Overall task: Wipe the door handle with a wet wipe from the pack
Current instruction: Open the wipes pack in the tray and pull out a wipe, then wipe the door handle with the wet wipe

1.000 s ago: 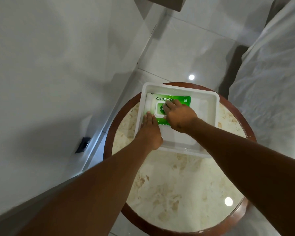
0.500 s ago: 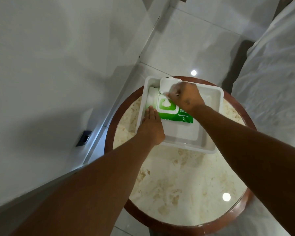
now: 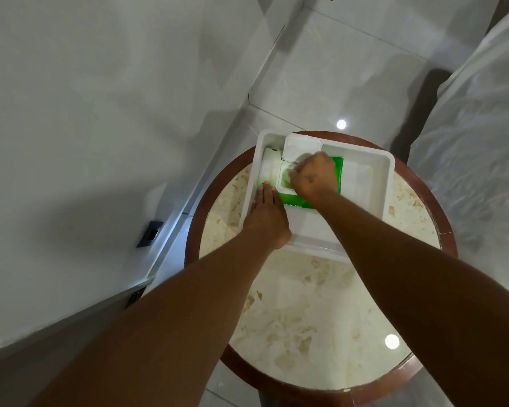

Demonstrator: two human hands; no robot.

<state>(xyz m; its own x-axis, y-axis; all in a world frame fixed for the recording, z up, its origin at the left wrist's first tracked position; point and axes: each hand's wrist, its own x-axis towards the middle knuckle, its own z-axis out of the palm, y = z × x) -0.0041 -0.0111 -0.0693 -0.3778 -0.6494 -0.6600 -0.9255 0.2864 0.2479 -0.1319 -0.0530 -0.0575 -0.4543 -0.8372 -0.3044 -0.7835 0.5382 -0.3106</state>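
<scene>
Right hand [image 3: 313,176] has dropped onto the pack [image 3: 309,189], grip pinching at its opening; left hand [image 3: 266,218] flat.

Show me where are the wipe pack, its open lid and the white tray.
wipe pack [image 3: 339,168]: head view, green wrapper right of the right hand.
open lid [image 3: 301,144]: head view, middle of the flipped-up white flap.
white tray [image 3: 387,183]: head view, right wall.
</scene>
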